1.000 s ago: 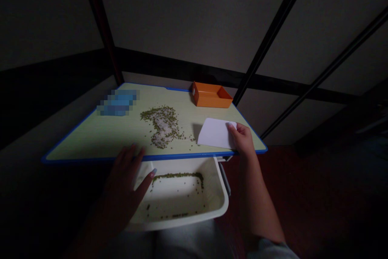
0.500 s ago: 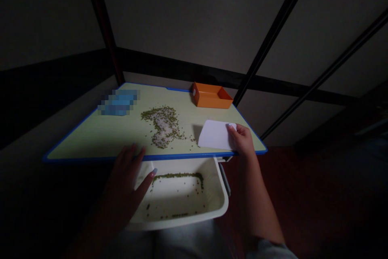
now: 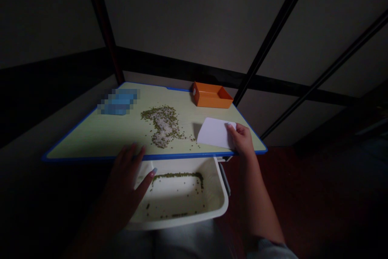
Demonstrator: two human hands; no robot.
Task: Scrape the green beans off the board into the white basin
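Note:
My right hand [image 3: 243, 140] pinches a white card [image 3: 216, 133], thumb on top, tilted over the right part of the pale table [image 3: 100, 140]. To the card's left lies a loose heap of small green beans mixed with whitish grains [image 3: 165, 125], with a few strays trailing toward the card. My left hand [image 3: 131, 182] is open, its fingertips resting at the table's blue front edge and its thumb over a white plastic bin [image 3: 222, 206]. Inside the bin, green beans [image 3: 178, 175] line the far side of the floor, with a few scattered about.
An orange open box [image 3: 212, 99] stands at the table's back right. A blurred-out blue item [image 3: 118, 102] lies at the back left. Behind the table rises a panelled wall [image 3: 182, 16] with dark strips. The dark red floor [image 3: 281, 186] shows at the right.
The white card's left edge has risen slightly and shifted a little left in my right hand. My left hand, the heap and the bin look unchanged.

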